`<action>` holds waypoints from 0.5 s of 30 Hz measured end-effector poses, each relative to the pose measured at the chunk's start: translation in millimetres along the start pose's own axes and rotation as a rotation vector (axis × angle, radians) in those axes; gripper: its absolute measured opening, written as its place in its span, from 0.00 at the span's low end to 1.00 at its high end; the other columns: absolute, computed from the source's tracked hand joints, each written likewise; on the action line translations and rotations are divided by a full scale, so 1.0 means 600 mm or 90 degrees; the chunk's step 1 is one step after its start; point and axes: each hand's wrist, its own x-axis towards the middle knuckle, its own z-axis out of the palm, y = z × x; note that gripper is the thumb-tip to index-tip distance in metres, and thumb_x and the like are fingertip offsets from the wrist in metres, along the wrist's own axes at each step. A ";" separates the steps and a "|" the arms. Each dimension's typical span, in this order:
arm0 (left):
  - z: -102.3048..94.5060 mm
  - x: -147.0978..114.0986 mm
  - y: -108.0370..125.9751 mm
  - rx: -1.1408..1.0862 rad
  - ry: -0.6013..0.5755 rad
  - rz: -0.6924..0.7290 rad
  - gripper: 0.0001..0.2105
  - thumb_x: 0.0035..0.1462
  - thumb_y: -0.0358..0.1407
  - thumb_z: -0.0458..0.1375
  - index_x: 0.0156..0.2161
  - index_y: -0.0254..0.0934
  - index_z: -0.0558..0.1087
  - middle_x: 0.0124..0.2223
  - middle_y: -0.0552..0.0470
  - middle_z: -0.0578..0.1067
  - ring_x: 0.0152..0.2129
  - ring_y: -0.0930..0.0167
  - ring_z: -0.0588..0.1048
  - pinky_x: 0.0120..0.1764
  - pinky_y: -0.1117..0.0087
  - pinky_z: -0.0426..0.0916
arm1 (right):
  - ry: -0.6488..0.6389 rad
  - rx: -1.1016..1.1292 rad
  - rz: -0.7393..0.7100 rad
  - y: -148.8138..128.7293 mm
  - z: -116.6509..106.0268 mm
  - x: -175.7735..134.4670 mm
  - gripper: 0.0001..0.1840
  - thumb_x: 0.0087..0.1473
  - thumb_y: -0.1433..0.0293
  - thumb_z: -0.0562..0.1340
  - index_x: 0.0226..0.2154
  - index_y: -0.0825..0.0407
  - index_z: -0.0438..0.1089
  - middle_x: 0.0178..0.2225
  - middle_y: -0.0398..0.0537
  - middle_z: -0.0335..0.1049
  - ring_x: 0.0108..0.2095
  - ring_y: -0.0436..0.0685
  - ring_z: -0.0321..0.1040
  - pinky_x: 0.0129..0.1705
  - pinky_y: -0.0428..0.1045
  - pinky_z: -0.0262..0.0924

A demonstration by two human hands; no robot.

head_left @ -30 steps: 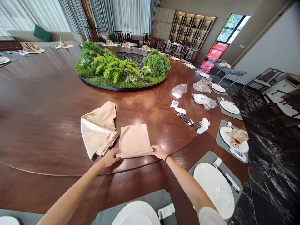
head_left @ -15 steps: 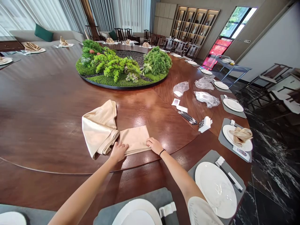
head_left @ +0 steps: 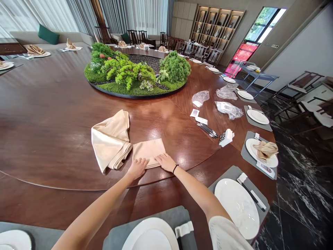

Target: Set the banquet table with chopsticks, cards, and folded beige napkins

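Observation:
A beige cloth napkin [head_left: 148, 147], folded into a flat rectangle, lies on the dark wooden tabletop. My left hand [head_left: 139, 167] is at its near left edge, fingers bent over the cloth and gripping it. At the near right edge my right hand [head_left: 165, 162], with a dark band at the wrist, grips the same napkin; its fingertips point inward and its thumb is hidden. Just left of the folded one, a second, loosely gathered beige napkin [head_left: 110, 140] rests with its layered edges towards my left hand, which does not touch it.
Beyond the napkins stands a planted centrepiece [head_left: 137, 78]. To the right lie a bundle of chopsticks [head_left: 207, 130], crumpled plastic bags [head_left: 229, 109] and a white box [head_left: 226, 138]. Place settings line the table edge, with a plate [head_left: 236, 205] near my right arm and another plate [head_left: 151, 239] in front.
Both hands have moved along the folded napkin's near edge: the left to the right, the right to the left, so they are closer together. The loose napkin stays where it was.

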 end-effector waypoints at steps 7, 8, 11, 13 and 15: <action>0.012 -0.058 -0.072 -0.294 -0.030 -0.096 0.07 0.51 0.29 0.55 0.37 0.36 0.68 0.40 0.46 0.72 0.40 0.63 0.70 0.44 0.64 0.63 | -0.002 0.263 0.176 0.051 -0.002 -0.071 0.11 0.53 0.76 0.59 0.39 0.49 0.71 0.34 0.44 0.75 0.34 0.53 0.71 0.40 0.46 0.60; 0.016 -0.067 -0.083 -0.393 -0.048 -0.103 0.06 0.51 0.31 0.55 0.36 0.37 0.67 0.37 0.48 0.72 0.37 0.65 0.71 0.42 0.66 0.64 | -0.005 0.344 0.203 0.052 0.000 -0.081 0.09 0.51 0.74 0.60 0.37 0.50 0.71 0.32 0.44 0.74 0.32 0.53 0.70 0.38 0.46 0.61; 0.023 -0.081 -0.107 -0.633 -0.111 -0.143 0.10 0.53 0.39 0.54 0.37 0.36 0.68 0.32 0.52 0.72 0.31 0.67 0.71 0.36 0.67 0.64 | -0.027 0.556 0.262 0.048 0.009 -0.090 0.06 0.50 0.70 0.62 0.34 0.52 0.68 0.31 0.43 0.73 0.31 0.53 0.70 0.33 0.46 0.62; 0.021 -0.077 -0.116 -0.675 -0.111 -0.179 0.12 0.52 0.42 0.54 0.39 0.35 0.67 0.32 0.53 0.72 0.30 0.67 0.71 0.34 0.67 0.64 | 0.002 0.588 0.285 0.044 0.013 -0.079 0.06 0.50 0.69 0.61 0.34 0.53 0.66 0.31 0.43 0.72 0.32 0.53 0.69 0.34 0.46 0.63; 0.013 -0.068 -0.117 -0.603 -0.073 -0.199 0.11 0.51 0.38 0.55 0.39 0.36 0.67 0.33 0.52 0.72 0.32 0.67 0.71 0.36 0.67 0.64 | 0.067 0.521 0.284 0.041 0.014 -0.060 0.06 0.51 0.72 0.59 0.35 0.52 0.66 0.32 0.42 0.70 0.33 0.52 0.68 0.35 0.46 0.62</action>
